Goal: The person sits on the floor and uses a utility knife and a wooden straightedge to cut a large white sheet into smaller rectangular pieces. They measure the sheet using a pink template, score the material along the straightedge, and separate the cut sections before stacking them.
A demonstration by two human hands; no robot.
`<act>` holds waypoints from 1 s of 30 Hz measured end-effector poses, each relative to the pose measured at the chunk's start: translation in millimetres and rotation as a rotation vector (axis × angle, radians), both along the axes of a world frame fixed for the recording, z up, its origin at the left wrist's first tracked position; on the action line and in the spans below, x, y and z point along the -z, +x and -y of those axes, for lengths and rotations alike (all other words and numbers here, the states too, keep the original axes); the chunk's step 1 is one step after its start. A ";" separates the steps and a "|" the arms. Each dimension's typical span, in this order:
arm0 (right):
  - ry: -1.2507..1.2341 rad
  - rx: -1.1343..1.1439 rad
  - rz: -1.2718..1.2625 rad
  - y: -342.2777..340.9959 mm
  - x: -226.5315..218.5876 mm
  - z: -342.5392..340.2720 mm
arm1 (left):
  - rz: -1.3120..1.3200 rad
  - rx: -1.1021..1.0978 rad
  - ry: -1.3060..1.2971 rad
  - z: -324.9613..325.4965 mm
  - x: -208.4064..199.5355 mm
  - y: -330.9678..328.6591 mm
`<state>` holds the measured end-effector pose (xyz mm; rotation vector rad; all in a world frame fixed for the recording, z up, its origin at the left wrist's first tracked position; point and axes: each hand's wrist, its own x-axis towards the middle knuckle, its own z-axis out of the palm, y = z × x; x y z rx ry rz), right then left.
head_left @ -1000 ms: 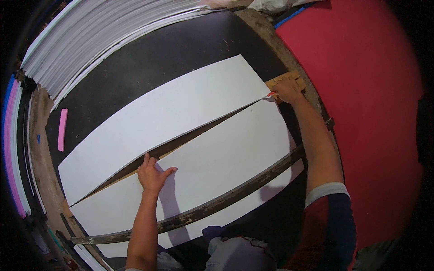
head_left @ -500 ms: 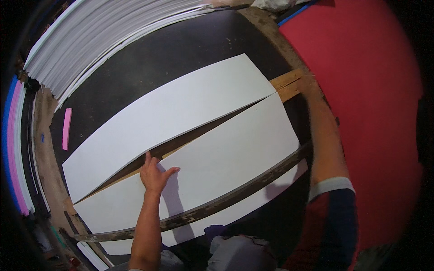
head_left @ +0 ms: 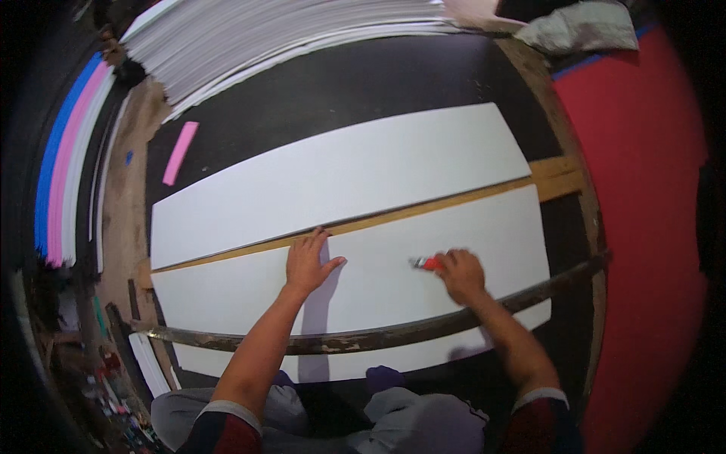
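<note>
Two white foam-like sheets lie side by side, a far sheet [head_left: 340, 174] and a near sheet [head_left: 386, 287], with a narrow gap between them. A flat wooden strip [head_left: 558, 178] runs beneath that gap and sticks out on the right. My left hand [head_left: 306, 263] rests open on the near sheet, its fingertips at the gap and its thumb out to the side. Over the near sheet, my right hand [head_left: 463, 276] is closed around a red utility knife [head_left: 429, 263], whose tip points left. A long dark bar [head_left: 355, 342] lies across the near sheet, closer to me.
Everything lies on a dark sheet [head_left: 340, 87]. A stack of white sheets [head_left: 295, 49] stands at the back, and upright coloured sheets [head_left: 64, 166] are at the left. A pink strip [head_left: 180, 153] lies far left. Large red sheet [head_left: 643, 197] on the right, pale sack [head_left: 582, 32] behind it.
My right hand has come back left from the right edge and now hovers over the near sheet with the knife. The far sheet's raised edge lies flatter, and the gap looks narrower.
</note>
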<state>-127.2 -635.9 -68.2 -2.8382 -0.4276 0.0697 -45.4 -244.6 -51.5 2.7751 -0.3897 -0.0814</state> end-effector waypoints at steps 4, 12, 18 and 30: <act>0.155 -0.168 -0.010 -3.8 -0.3 -47.5 | 0.043 -0.128 -0.032 -19.4 17.5 4.2; 0.106 -0.154 0.177 156.0 11.4 -58.9 | -0.106 -0.360 0.258 -58.4 8.6 34.3; -0.239 -0.291 -0.001 205.9 2.2 -52.4 | -0.180 -0.356 0.212 -63.8 19.1 45.9; -0.070 -0.342 0.381 297.4 -146.5 -34.3 | 0.227 -0.025 0.208 -151.4 -145.2 127.1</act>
